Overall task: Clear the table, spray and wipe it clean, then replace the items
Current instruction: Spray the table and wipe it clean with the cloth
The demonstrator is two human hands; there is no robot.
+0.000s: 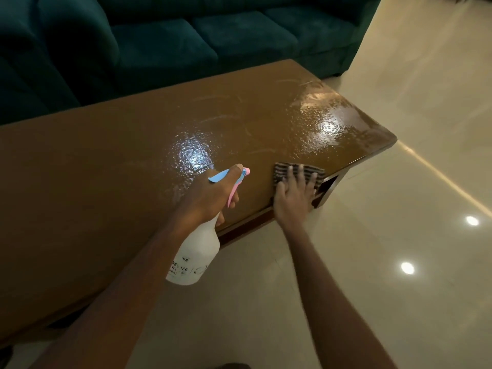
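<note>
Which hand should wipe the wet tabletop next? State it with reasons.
Right. The right hand lies flat on the striped cloth at the table edge, beside the wet droplets; the left hand is busy gripping the spray bottle.

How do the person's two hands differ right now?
The left hand curls round the neck of the spray bottle, while the right hand lies flat with straight fingers on the striped cloth. The left hand is held in the air; the right hand presses down near the table edge. Both reach over its wet top.

dim warm light | glare on wet table [106, 161] | wide-angle edge bending
</note>
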